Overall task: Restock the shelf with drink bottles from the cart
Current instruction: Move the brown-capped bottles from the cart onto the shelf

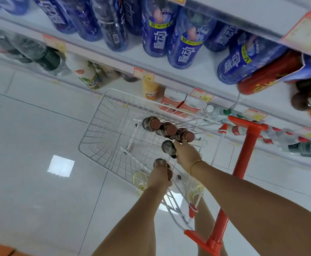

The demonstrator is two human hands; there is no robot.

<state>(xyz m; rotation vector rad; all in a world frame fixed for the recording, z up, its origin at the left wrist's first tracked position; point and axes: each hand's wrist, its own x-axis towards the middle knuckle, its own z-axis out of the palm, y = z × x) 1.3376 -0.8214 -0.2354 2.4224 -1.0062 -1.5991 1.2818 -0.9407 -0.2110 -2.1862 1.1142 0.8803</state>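
A white wire cart (103,130) with a red handle frame (249,137) stands below me beside the shelf (125,60). Several dark drink bottles with brown caps (169,129) stand upright in the basket's near right part. My left hand (160,177) grips one dark bottle (159,161) at the basket's near edge. My right hand (187,154) curls round another dark bottle (167,146) just behind it, a gold bracelet on the wrist.
Blue-labelled bottles (186,47) fill the upper shelf, red-brown bottles (269,76) at its right end. Lower shelves hold cartons (173,100), an orange bottle (150,90) and water bottles (280,135). Price tags (144,74) line the shelf edges. White floor tiles (40,145) lie left.
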